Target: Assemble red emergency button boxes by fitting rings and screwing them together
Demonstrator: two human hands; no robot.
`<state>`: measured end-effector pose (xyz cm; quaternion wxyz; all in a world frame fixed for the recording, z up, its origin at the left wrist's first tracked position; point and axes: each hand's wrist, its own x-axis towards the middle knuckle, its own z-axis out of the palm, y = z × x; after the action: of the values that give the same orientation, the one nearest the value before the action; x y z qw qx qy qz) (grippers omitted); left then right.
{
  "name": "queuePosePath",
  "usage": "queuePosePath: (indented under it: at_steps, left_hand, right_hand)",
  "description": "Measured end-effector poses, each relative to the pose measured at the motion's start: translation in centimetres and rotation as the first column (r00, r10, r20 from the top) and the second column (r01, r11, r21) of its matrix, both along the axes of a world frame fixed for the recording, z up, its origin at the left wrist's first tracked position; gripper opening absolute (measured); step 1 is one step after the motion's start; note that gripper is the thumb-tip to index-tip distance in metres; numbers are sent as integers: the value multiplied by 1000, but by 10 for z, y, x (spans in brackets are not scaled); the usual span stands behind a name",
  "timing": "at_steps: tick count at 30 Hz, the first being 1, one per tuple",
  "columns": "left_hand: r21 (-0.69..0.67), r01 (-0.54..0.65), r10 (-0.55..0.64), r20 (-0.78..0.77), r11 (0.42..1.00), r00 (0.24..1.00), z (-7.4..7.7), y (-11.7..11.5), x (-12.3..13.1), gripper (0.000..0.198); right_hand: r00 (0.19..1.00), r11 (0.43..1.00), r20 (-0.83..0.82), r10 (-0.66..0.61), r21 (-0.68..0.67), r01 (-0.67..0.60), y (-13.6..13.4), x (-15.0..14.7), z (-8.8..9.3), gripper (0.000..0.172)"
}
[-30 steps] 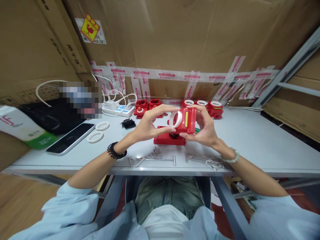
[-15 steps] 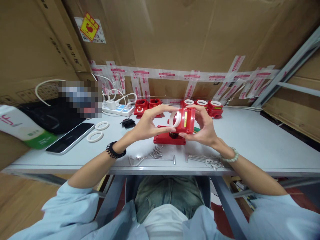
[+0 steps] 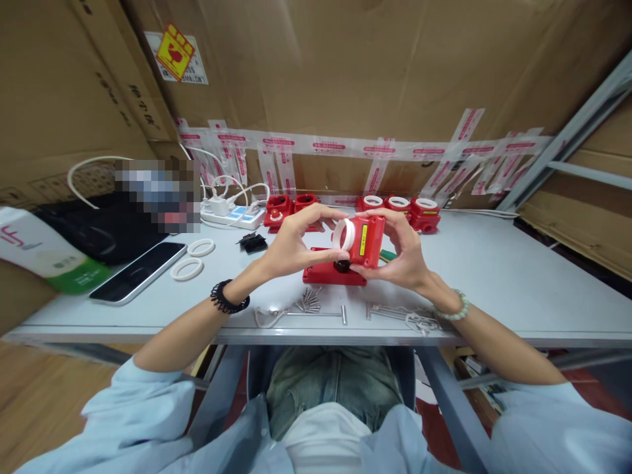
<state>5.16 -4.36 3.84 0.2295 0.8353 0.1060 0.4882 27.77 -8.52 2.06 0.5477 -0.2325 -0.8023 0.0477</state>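
We held both forearms raised over the table (image 3: 494,276), coming in from the two sides, and the hands met in front of the body, a little above the surface. Our left hand (image 3: 291,245) was turned with the palm to the right and made a shape like the letter C: the index finger passed over the top, and the thumb lay straight below. Between these two, it gripped the white ring (image 3: 350,233) by its upper and lower edge. The other fingers were bent behind, and their tips we could not see well.

Our right hand (image 3: 405,253) was closed on the red housing (image 3: 374,245), with the fingers bent over its upper side and the thumb stretched under its lower edge. The wrist was bent somewhat inward. The housing was in the air between our two hands, tilted, its round end pointing to the left, and the ring was at this end; whether it sat fully in place, we could not tell.

Just below the housing, a red base (image 3: 332,276) lay on the table. Nearer to us were the loose screws (image 3: 309,301) and a metal rod with a crosspiece (image 3: 316,315). Two more white rings (image 3: 187,276) lay on the left, beside the phone (image 3: 138,273), well apart from our hands.
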Motion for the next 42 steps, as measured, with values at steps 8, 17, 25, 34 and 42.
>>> queuePosePath:
  at_steps: [8,17,25,34,42]
  left_hand:
    - [-17,-23,22,-11,1000,1000,0,-2,1,54]
    - [127,8,-8,-3,992,1000,3,-1,0,56]
    - [229,31,-25,-29,973,999,8,-5,-2,53]
    - [151,135,-133,-24,979,991,7,-1,-4,59]
    - [111,97,-98,0,989,995,7,-4,-3,59]
  right_hand:
    - [1000,999,25,-14,44,13,1,2,-2,95]
    - [1000,999,21,-11,38,10,1,3,-2,93]
    - [1000,1000,-11,8,3,-8,-2,0,0,90]
    - [996,998,-57,63,-6,-64,-4,-3,3,87]
    - [999,999,-37,15,33,-14,-4,-4,2,88]
